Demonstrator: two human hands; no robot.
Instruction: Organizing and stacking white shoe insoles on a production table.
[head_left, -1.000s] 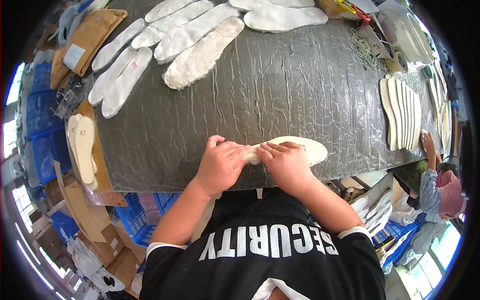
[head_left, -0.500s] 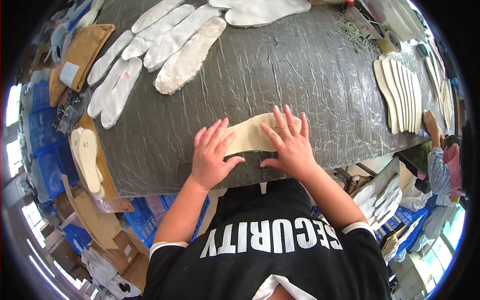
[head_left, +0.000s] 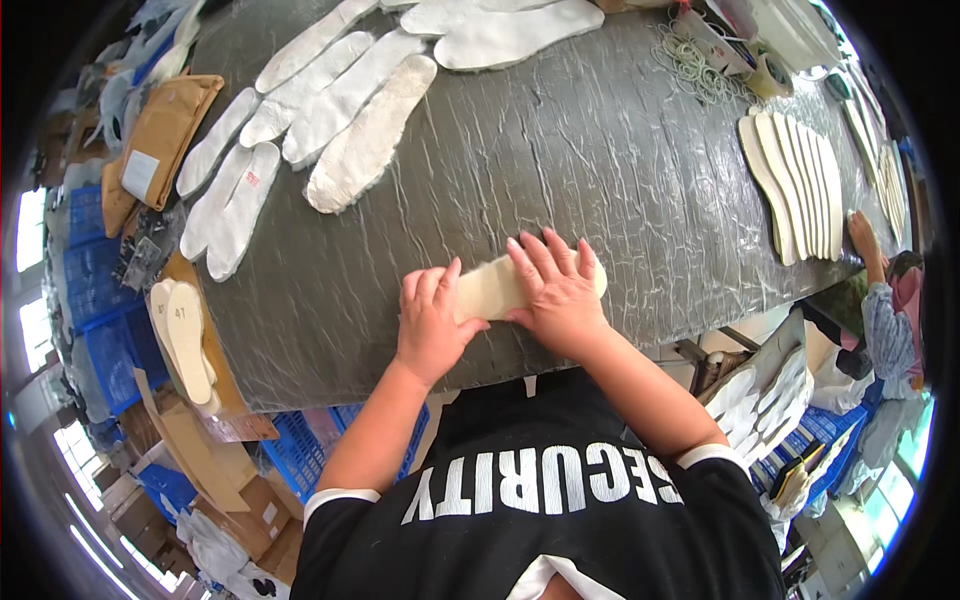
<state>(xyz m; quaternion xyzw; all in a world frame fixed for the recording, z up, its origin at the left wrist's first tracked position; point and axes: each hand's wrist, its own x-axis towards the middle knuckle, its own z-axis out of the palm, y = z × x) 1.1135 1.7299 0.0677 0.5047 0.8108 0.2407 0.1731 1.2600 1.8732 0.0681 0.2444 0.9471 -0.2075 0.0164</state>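
Observation:
A cream insole lies crosswise at the near side of the dark, wrinkled tabletop, between my hands. My left hand grips its left end, with the thumb along the near edge and the fingers over the far side. Across its right part, my right hand holds on, fingers reaching past the far edge and thumb at the near one. The rounded right tip shows beyond that hand. The left end is mostly covered by my fingers, and the underside is hidden.
White fuzzy insoles lie at the far left. A fanned row of cream insoles sits at the right, below tangled rubber bands and a tape roll. Another person's hand rests on the right edge. Marked insoles lie left.
Both hands have moved closer together and closed more around the insole. Earlier their fingers were spread on top of it. The insole looks straighter, and the view has shifted slightly.

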